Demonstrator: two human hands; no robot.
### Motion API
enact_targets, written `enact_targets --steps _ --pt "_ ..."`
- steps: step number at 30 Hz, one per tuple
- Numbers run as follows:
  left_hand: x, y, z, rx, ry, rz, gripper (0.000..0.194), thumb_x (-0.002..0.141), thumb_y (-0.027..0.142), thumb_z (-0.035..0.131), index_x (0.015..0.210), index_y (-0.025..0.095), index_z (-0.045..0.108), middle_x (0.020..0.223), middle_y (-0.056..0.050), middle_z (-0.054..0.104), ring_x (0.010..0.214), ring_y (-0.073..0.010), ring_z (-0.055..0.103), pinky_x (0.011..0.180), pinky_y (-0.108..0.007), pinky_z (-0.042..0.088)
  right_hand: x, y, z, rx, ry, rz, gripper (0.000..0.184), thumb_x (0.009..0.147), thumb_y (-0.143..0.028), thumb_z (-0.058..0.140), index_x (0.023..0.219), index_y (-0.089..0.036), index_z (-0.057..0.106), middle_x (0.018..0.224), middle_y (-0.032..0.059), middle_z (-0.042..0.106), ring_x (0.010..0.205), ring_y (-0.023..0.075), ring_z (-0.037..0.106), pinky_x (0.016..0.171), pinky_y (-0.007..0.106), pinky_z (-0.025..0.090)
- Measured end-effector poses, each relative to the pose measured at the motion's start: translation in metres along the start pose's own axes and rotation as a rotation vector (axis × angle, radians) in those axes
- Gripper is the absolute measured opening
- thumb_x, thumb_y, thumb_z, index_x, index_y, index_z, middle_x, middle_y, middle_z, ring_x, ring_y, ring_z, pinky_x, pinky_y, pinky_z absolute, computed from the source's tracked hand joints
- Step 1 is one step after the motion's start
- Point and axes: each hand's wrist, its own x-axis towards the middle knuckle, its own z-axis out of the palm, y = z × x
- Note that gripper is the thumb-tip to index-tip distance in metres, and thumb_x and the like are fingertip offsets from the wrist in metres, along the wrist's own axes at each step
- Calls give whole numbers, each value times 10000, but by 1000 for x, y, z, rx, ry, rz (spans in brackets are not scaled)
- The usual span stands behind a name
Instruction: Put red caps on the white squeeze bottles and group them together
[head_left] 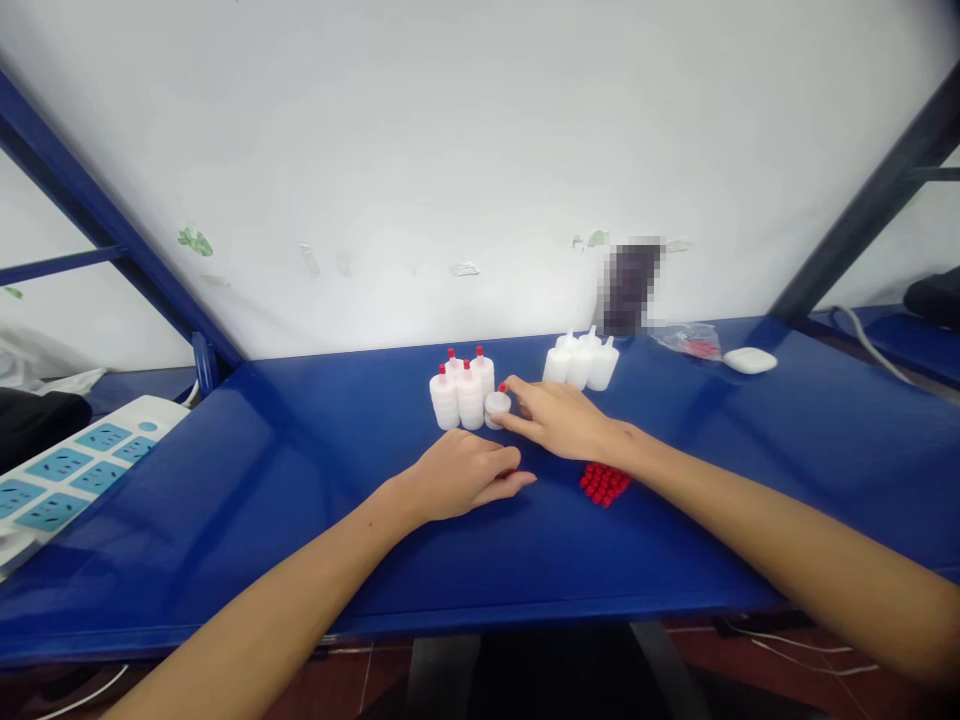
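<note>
My right hand (pixel 559 420) rests on the blue table (pixel 300 520), its fingers closed round a small white bottle with a red cap (pixel 497 404). That bottle stands right beside a cluster of several capped white bottles (pixel 459 392). My left hand (pixel 465 476) lies on the table just in front, fingers curled, with a bit of red showing under the fingertips. A heap of loose red caps (pixel 604 483) sits under my right wrist. Three uncapped white bottles (pixel 581 362) stand behind my right hand.
A white and blue power strip (pixel 67 465) lies at the left edge. A clear bag with red pieces (pixel 690 342) and a white oval case (pixel 750 360) lie at the back right. Blue frame struts rise on both sides. A white wall stands behind.
</note>
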Motion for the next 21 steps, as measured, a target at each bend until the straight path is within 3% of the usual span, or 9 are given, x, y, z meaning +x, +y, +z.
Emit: enact_targets --steps 11,14,17,21 --pt "-1 -2 2 26 33 2 441 1011 415 407 666 167 523 531 29 519 480 -105 483 503 -244 306 6 -2 3 41 15 45 444 906 -614 483 1059 -200 536 690 6 603 573 156 492 506 276 224" --pt "-1 -2 1 43 88 -38 429 1001 409 440 653 168 514 526 31 515 476 -101 478 492 -243 283 1 -1 -4 106 66 45 374 944 -552 438 1033 -202 536 636 -18 554 566 146 458 536 279 247" --pt "0 -2 -2 53 201 -58 416 995 382 465 642 165 500 525 33 527 464 -90 457 482 -232 270 -7 -1 -10 304 66 -99 278 995 -430 346 982 -201 503 645 -36 513 578 131 440 585 281 289" --pt "0 -1 -5 107 368 -15 390 1001 333 451 651 165 489 540 28 556 470 -83 467 495 -221 296 -19 -8 -10 616 -57 -326 130 972 -341 360 966 -215 392 693 -57 451 584 114 389 586 270 303"
